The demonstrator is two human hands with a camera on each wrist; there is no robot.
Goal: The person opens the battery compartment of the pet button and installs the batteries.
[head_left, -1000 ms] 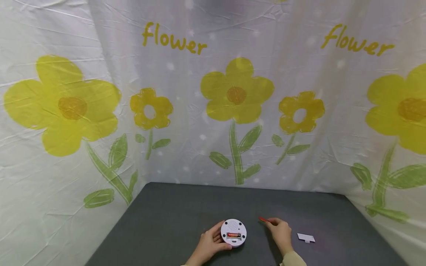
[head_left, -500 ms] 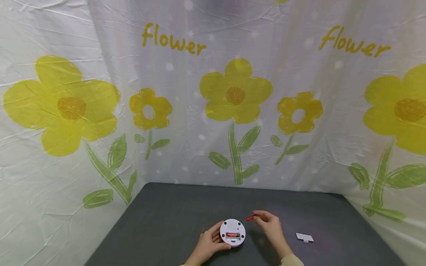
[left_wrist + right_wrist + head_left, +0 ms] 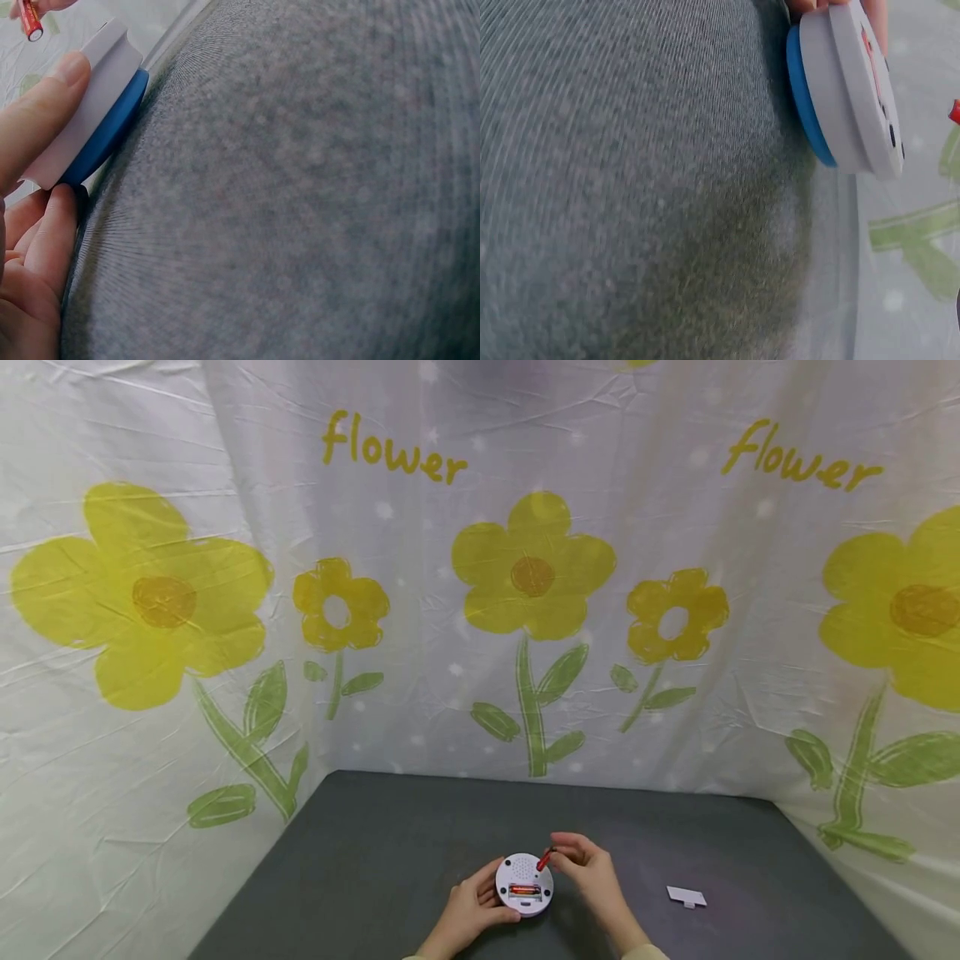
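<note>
My left hand (image 3: 471, 906) grips a round white device (image 3: 525, 868) by its left side, its battery compartment facing up. One red battery (image 3: 524, 890) lies in that compartment. In the left wrist view my thumb (image 3: 45, 112) presses the white casing (image 3: 90, 97), and a blue layer (image 3: 112, 131) shows on its underside. My right hand (image 3: 594, 878) pinches a second red battery (image 3: 543, 861), tilted, over the device's upper right part. The right wrist view shows the device (image 3: 847, 90) edge-on, with just the red tip of the held battery (image 3: 955, 112) at the frame's right edge.
A white battery cover (image 3: 686, 896) with a small tab lies on the dark grey table (image 3: 420, 827), to the right of my right hand. A pale curtain (image 3: 420, 693) printed with yellow flowers hangs behind the table and along its sides.
My right hand has moved left with the battery, from beside the device to over its upper right part, and the battery now tilts downward. The left hand and device have stayed in place.
</note>
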